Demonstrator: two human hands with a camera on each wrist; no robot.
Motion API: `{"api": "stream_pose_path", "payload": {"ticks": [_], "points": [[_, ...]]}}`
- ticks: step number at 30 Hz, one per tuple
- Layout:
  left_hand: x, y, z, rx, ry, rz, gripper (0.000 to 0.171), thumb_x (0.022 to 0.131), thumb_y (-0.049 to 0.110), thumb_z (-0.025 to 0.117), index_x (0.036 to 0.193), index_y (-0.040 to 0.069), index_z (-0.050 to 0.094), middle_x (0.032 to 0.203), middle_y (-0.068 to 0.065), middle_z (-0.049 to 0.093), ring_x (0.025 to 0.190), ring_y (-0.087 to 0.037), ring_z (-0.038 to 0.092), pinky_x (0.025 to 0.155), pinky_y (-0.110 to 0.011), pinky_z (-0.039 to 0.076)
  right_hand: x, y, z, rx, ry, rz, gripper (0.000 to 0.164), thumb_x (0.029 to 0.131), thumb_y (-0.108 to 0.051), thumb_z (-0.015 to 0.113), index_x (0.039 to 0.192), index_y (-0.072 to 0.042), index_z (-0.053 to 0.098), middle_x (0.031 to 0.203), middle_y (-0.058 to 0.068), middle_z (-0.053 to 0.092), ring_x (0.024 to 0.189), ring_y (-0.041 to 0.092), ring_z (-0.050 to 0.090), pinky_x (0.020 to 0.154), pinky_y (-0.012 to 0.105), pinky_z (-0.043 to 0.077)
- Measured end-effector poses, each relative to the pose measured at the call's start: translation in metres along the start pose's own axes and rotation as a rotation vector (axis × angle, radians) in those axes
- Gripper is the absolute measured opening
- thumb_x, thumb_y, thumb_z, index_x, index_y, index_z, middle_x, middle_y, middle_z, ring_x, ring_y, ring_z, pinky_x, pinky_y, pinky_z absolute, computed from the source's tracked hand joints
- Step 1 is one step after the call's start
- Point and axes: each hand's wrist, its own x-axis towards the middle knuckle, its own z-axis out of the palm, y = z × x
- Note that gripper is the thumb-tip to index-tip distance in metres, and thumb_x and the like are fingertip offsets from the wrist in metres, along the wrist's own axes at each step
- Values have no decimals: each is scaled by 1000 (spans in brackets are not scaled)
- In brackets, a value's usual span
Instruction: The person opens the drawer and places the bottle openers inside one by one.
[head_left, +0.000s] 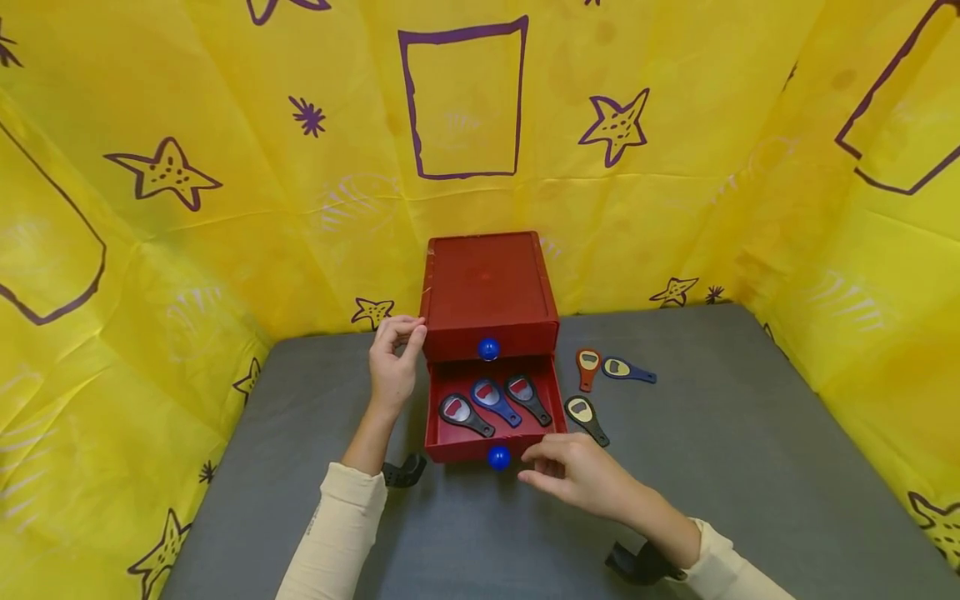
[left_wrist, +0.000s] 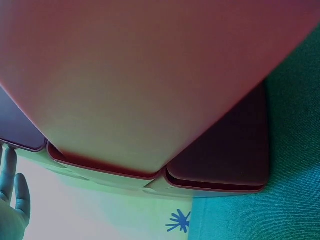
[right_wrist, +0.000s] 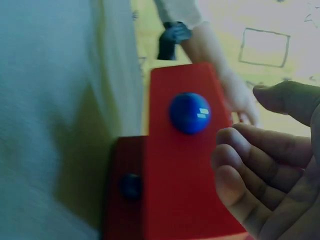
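Note:
A red two-drawer box (head_left: 487, 279) stands against the back cloth, its lower drawer (head_left: 459, 452) pulled out. Inside that drawer lie a black bottle opener (head_left: 486, 429) at left, a blue one (head_left: 512, 415) in the middle and another black one (head_left: 542, 411) at right. My left hand (head_left: 393, 367) has its fingertips at the box's upper left front corner. Loosely bent and holding nothing, my right hand (head_left: 581, 475) hovers by the drawer's right front, close to its blue knob (head_left: 498, 457). The right wrist view shows this knob (right_wrist: 190, 113) apart from the fingers.
Right of the box, an orange-red bottle opener (head_left: 587, 382), a blue one (head_left: 641, 374) and a black one (head_left: 596, 429) lie on the grey table (head_left: 712, 442). The upper drawer (head_left: 450, 343), with its own blue knob (head_left: 489, 348), is closed. Yellow patterned cloth (head_left: 247, 92) encloses the back and sides.

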Motion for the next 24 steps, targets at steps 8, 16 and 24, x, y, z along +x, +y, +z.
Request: {"api": "stream_pose_path", "payload": {"ticks": [8, 16, 24], "points": [[0, -1, 0, 3, -8, -18, 15, 90, -4, 62, 100, -16, 64, 105, -31, 56, 94, 0, 52, 81, -17, 46, -8, 21, 33, 323, -145, 353, 35, 92, -28, 67, 108, 4, 69, 78, 4, 67, 61, 0, 53, 55, 20, 49], [0, -1, -1, -4, -9, -12, 15, 90, -5, 61, 100, -16, 63, 106, -32, 55, 93, -1, 51, 80, -16, 46, -5, 23, 56, 510, -83, 444, 42, 97, -28, 59, 115, 10, 62, 83, 21, 68, 60, 7, 59, 56, 24, 53], [0, 1, -1, -2, -13, -24, 16, 91, -4, 61, 101, -16, 63, 107, -32, 56, 94, 0, 51, 81, -17, 46, 2, 16, 65, 595, -22, 482, 37, 98, -26, 59, 108, 9, 63, 81, 16, 69, 59, 8, 59, 57, 24, 55]]}}
